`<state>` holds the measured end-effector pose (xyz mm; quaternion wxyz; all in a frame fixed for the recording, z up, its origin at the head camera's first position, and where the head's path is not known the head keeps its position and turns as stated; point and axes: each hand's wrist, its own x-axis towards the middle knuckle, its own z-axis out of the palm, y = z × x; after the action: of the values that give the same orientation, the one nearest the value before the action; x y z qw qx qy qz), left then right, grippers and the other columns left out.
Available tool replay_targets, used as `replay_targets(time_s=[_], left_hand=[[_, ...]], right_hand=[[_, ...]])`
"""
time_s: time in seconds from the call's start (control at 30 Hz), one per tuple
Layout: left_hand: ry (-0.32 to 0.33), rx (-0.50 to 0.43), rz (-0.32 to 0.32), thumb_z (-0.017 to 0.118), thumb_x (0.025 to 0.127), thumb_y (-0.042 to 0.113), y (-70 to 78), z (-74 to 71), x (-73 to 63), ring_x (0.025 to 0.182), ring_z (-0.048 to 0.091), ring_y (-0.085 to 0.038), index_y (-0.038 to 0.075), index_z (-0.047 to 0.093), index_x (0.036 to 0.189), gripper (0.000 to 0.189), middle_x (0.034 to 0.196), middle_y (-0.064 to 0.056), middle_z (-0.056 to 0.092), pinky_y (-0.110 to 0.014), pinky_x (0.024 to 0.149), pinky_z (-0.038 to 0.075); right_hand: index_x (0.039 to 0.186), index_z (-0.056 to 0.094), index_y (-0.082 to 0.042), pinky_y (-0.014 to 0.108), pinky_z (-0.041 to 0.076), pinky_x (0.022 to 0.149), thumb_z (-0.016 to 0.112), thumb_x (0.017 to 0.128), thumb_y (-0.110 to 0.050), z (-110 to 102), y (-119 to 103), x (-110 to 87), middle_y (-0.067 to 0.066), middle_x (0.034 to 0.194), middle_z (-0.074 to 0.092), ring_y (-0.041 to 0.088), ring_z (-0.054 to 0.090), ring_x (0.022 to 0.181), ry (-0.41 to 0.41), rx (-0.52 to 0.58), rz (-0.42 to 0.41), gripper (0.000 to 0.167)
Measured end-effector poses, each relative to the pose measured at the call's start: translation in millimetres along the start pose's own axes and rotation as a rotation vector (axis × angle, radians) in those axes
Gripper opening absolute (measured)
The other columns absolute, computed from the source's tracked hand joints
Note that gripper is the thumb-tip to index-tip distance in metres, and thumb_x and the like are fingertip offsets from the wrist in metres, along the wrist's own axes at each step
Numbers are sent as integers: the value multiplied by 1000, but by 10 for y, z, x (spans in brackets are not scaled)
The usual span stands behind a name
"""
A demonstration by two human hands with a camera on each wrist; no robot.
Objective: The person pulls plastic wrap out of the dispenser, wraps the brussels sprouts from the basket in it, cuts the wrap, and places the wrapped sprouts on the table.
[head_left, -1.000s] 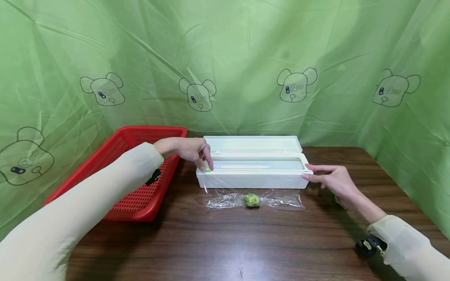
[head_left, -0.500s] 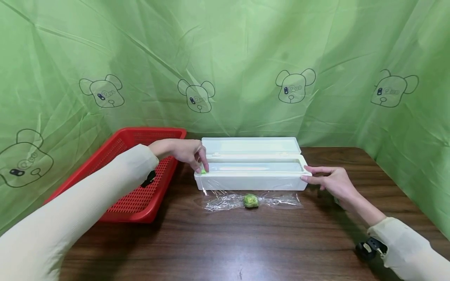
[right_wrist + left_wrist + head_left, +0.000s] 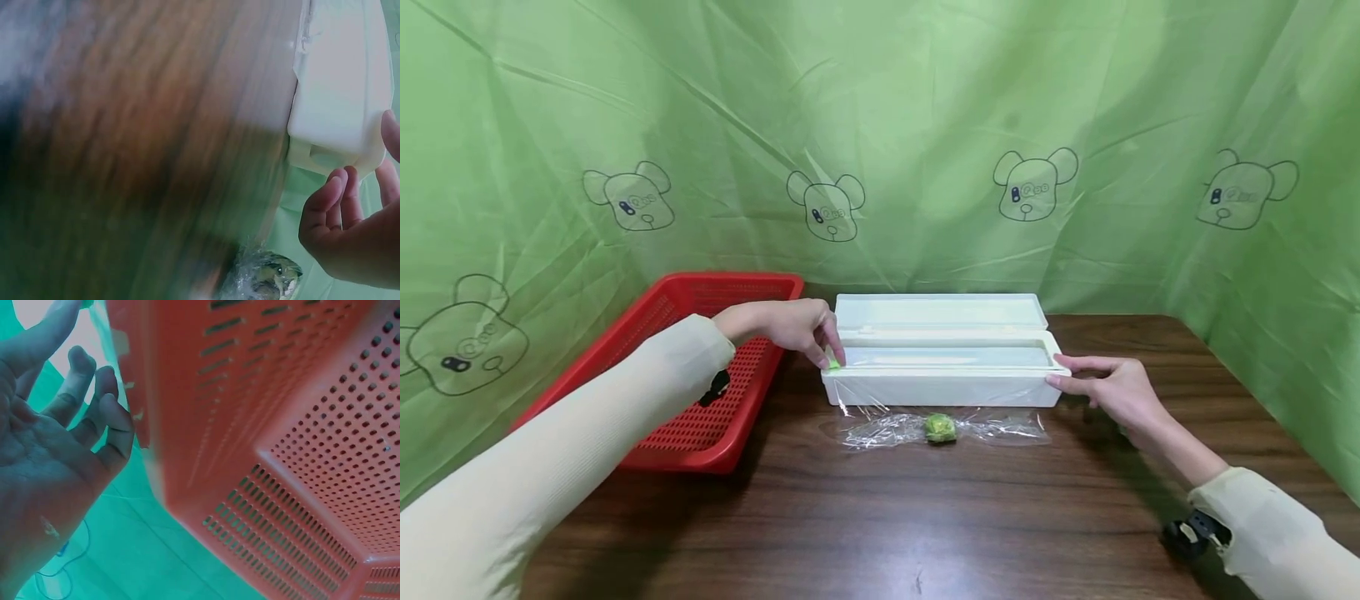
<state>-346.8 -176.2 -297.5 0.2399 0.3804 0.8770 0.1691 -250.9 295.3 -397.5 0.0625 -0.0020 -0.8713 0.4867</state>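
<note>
A white cling film dispenser [image 3: 943, 390] lies on the table with its lid [image 3: 940, 312] raised at the back. At its left end my left hand [image 3: 797, 327] pinches the small green slide cutter [image 3: 834, 364] between thumb and fingers. My right hand [image 3: 1112, 387] grips the right end, one finger on the top corner and the thumb at the front. From the front edge a sheet of cling film [image 3: 880, 432] hangs down onto the table. A small green lump [image 3: 940, 428] in film, twisted at both sides, lies on that stretch.
A red perforated basket [image 3: 718, 458] stands to the left, under my left forearm. In the right wrist view a film-wrapped piece [image 3: 275, 275] sits on the table near my right wrist. A green cloth [image 3: 925, 125] with mouse drawings hangs behind the table [image 3: 880, 525].
My left hand has slid the green cutter slightly left, to the dispenser's left end. My right hand keeps its grip on the right end.
</note>
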Motion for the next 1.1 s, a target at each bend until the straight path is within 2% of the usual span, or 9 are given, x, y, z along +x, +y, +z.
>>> replay_targets(time_s=[0.2,0.27,0.37,0.5,0.63,0.73,0.87,0.97,1.1], left_hand=[[64,110,-63,78,90,-2,184,41,-56,74,54,-11,9,84,109,23,83,0,64,-29,72,49],[115,176,-78,75,91,0,302,58,-88,71,49,-10,7,82,114,25,76,1,60,-30,72,46],[217,232,-81,74,93,5,523,121,-185,73,54,-11,5,78,123,31,79,0,62,-33,77,48],[350,169,-101,75,97,11,795,341,-333,97,66,-22,5,75,130,34,105,-7,71,-40,88,54],[543,98,-151,78,96,13,920,679,-350,108,66,-30,4,74,130,36,116,-14,69,-43,92,54],[727,108,-170,82,92,12,903,916,-278,107,63,-32,3,75,128,37,114,-14,67,-45,92,52],[935,165,-241,85,88,11,783,1143,-163,102,57,-34,5,79,122,35,109,-14,62,-48,86,50],[1018,181,-305,85,87,10,686,1246,-97,100,54,-34,9,82,116,30,107,-13,60,-48,82,49],[1061,175,-328,87,84,10,595,1312,-43,99,54,-33,12,86,105,20,105,-11,61,-48,81,49]], right_hand=[[127,77,-7,21,47,71,90,84,-44,34,-19,-31,11,123,74,7,59,94,51,-74,-52,57],[126,78,-8,19,45,73,90,84,-44,34,-23,-40,15,123,74,7,60,97,63,-98,-70,56],[124,79,-10,21,45,70,90,84,-44,34,-23,-51,15,116,76,8,59,90,83,-126,-94,54],[123,80,-10,24,43,64,90,84,-42,42,-20,-61,15,105,78,10,56,81,102,-146,-128,51],[121,81,-10,23,44,65,91,84,-40,54,-14,-65,15,109,77,10,59,81,127,-154,-161,48],[119,81,-9,21,45,68,91,85,-36,67,-14,-58,13,114,75,9,61,84,141,-162,-204,45],[118,81,-9,21,40,68,90,86,-27,88,-8,-33,11,108,71,14,55,83,137,-176,-307,38],[117,82,-8,23,39,67,89,88,-20,95,-2,-24,10,107,66,13,52,79,128,-188,-373,32],[112,83,-9,23,40,66,87,89,-16,102,-8,-29,8,109,62,10,52,78,110,-196,-405,24]])
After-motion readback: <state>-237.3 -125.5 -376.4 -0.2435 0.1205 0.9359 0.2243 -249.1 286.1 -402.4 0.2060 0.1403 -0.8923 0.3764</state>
